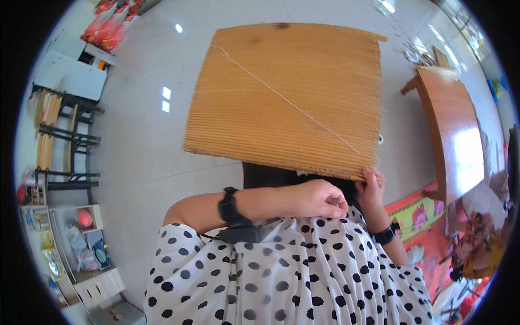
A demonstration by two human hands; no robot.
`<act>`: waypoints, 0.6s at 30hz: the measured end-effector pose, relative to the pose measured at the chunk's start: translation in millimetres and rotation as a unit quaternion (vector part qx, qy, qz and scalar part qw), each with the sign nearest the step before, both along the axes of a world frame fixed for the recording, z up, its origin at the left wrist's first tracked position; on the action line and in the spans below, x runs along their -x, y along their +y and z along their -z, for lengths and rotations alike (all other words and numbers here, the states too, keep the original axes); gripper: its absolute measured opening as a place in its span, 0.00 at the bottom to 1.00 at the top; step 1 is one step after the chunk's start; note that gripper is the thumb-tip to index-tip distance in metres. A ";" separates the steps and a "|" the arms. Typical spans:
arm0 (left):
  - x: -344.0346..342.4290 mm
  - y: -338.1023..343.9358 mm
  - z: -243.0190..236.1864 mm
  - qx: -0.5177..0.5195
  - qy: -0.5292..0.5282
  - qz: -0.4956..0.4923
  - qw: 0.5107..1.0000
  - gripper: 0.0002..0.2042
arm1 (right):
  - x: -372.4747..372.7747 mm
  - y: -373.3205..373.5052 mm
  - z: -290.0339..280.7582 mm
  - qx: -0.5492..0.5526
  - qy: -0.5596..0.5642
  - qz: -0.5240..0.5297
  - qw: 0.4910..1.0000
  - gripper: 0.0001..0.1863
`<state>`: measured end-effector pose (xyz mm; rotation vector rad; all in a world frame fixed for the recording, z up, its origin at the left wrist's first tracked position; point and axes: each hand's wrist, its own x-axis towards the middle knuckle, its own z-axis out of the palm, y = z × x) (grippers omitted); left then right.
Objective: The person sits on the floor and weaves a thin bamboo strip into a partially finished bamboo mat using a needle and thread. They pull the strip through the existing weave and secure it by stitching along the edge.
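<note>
A square mat of thin bamboo slats point(281, 92) fills the upper middle, with a pale thread point(292, 105) slanting across it from upper left toward its lower right. A small white ring-like object point(381, 139) sits at its right edge. My right hand point(371, 189) grips the mat's near right corner, thumb at the edge. My left hand point(325, 197) is just below that corner, in front of my dotted clothing, with fingers curled together; whatever they may hold is too small or hidden to make out. Something black point(265, 173) shows beneath the mat.
Pale tiled floor point(141, 135) surrounds me. Folded black-legged furniture point(67, 141), white shelving point(81, 244) and red bags point(105, 30) line the left. A wooden bench or table point(449, 135) stands at the right, beside a red patterned mat point(411, 214), heaped cloth and scattered offcuts.
</note>
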<state>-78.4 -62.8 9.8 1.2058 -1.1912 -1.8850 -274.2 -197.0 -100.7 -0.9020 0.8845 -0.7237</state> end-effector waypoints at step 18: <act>-406.5 22.1 5.5 -0.030 -0.458 -0.522 0.718 0.15 | 29.9 -42.3 34.6 -0.013 -0.003 0.013 1.000 0.06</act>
